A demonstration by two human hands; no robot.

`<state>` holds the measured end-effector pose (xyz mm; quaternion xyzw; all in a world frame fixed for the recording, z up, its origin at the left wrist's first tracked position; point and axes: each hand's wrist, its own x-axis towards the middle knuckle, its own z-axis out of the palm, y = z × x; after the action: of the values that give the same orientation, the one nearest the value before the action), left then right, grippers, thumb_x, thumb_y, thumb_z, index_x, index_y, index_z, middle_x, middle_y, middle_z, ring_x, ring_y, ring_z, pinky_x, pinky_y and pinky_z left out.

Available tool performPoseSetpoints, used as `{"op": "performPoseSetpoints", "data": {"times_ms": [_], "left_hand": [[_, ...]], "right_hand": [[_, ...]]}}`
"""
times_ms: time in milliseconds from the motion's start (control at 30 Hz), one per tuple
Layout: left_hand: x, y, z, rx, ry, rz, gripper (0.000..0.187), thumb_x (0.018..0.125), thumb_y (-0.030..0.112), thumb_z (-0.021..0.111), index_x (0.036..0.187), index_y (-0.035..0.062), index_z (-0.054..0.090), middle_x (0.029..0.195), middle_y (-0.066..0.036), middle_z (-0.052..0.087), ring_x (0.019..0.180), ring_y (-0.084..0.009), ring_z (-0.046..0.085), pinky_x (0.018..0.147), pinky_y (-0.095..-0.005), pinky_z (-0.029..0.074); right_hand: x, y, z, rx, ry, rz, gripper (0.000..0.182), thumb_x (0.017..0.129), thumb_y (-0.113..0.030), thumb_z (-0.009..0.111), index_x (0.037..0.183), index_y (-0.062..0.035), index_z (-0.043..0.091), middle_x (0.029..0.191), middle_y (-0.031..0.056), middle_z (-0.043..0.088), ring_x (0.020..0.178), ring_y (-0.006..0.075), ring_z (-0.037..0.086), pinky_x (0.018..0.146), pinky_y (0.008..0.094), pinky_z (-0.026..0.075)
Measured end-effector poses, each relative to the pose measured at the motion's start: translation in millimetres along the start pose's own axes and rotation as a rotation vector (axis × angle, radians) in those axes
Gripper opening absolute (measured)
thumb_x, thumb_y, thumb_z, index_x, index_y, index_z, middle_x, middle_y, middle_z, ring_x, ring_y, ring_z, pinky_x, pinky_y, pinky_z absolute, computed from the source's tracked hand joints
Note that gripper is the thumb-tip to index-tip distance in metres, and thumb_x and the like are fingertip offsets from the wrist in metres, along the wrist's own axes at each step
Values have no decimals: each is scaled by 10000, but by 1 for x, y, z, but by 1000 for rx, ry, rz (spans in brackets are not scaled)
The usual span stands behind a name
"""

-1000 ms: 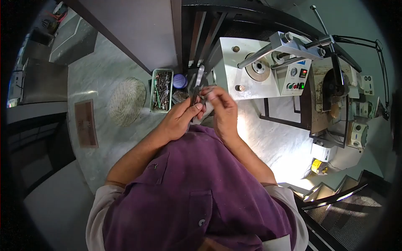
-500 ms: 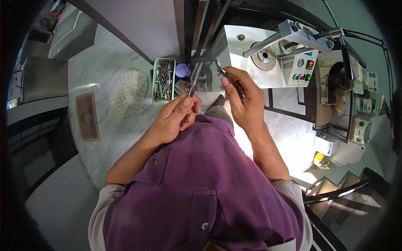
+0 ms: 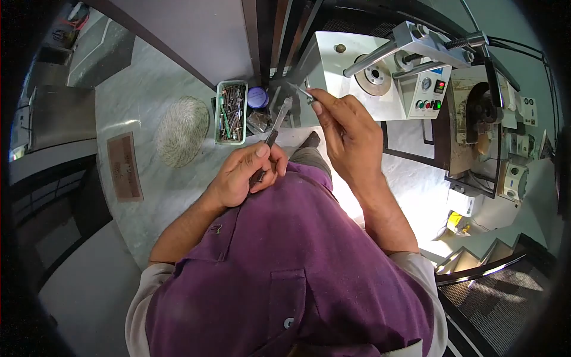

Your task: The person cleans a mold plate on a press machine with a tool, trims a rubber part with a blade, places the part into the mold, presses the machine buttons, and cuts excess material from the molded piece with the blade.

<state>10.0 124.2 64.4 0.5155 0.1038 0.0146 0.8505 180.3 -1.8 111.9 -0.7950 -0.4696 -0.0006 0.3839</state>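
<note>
My left hand point(image 3: 245, 175) is closed around the dark handle of a slim knife-like tool point(image 3: 279, 122), whose flat silvery blade slants up and away from me. Higher and to the right, my right hand point(image 3: 351, 130) pinches a small, pointed, silvery metal piece point(image 3: 302, 91) between thumb and fingertips; I cannot tell its exact kind. Its point faces up and left, apart from the blade. Both hands are in front of my purple shirt point(image 3: 285, 238). Beyond the left hand, a pale green-rimmed tray point(image 3: 217, 122) holds many small metal tools and parts.
Beside the tray stands a purple-lidded jar point(image 3: 257, 97). A white machine point(image 3: 333, 65) with a round disc, metal bars and lit buttons is at the upper right. A woven round mat point(image 3: 181, 132) and a brown board point(image 3: 125, 166) lie at left. A mesh panel point(image 3: 499, 297) borders the lower right.
The blade in my left hand has turned to show its broad face. My right hand has turned, and the metal piece in it now points up and left.
</note>
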Motion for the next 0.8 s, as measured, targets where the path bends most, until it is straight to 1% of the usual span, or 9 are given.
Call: {"op": "performPoseSetpoints", "data": {"times_ms": [67,133,167,267,333,467,600,667,800], "left_hand": [[0,1,0,-15,-11,-11,542,1047,423,294,855,-18,544,704,-58,525,506,-66,392,525,-216,335],[1,1,0,-26,-22,-24,548,1046,426,290,855,-19,544,673,-53,517,495,-65,389,520,-215,333],[2,1,1,-23,-5,-11,550,1046,429,288,861,-21,545,641,-44,502,486,-64,386,517,-216,329],[1,1,2,-10,-6,-6,550,1045,430,285,873,-23,547,595,-28,479,474,-62,380,511,-217,324],[0,2,2,5,-21,-20,549,1045,428,285,879,-24,548,581,-21,472,471,-61,378,508,-218,322],[2,-6,0,-70,5,-8,554,1042,441,288,884,-24,546,529,-16,436,446,-72,356,495,-224,314],[3,-9,-3,-198,-70,17,562,1043,448,279,867,-19,538,466,-10,384,416,-87,324,466,-240,299],[3,-13,-4,-278,-81,17,561,1045,444,273,859,-17,535,460,-10,380,409,-88,314,458,-245,295],[5,-16,-5,-373,-140,25,555,1048,435,266,851,-14,528,453,-10,376,395,-88,292,447,-251,286]], "right_hand": [[-2,-2,0,0,10,8,229,869,-135,688,1098,-152,701,689,53,529,542,195,532,495,330,433],[-9,-8,3,106,-26,-30,206,891,-86,667,1093,-105,706,648,47,495,532,153,439,497,300,365],[-9,-6,4,105,-23,-25,206,891,-86,667,1093,-105,706,648,47,495,532,153,439,497,300,365],[-5,1,2,-73,8,38,196,892,-81,664,1082,-103,706,648,48,498,533,161,451,503,306,373],[-5,5,-2,-31,2,77,208,884,-121,662,1091,-124,682,713,77,546,566,255,562,505,362,440],[-12,-5,1,16,-36,16,196,887,-122,658,1082,-118,679,733,84,564,575,253,572,507,360,449],[-12,0,1,-40,-16,103,205,885,-115,658,1090,-120,676,730,80,561,580,244,576,508,354,451],[-17,-8,0,17,-58,23,200,890,-111,653,1089,-118,677,735,85,568,577,247,577,512,350,456],[-11,2,0,0,21,123,207,888,-113,658,1093,-120,679,724,82,551,571,245,570,521,350,461]]}}
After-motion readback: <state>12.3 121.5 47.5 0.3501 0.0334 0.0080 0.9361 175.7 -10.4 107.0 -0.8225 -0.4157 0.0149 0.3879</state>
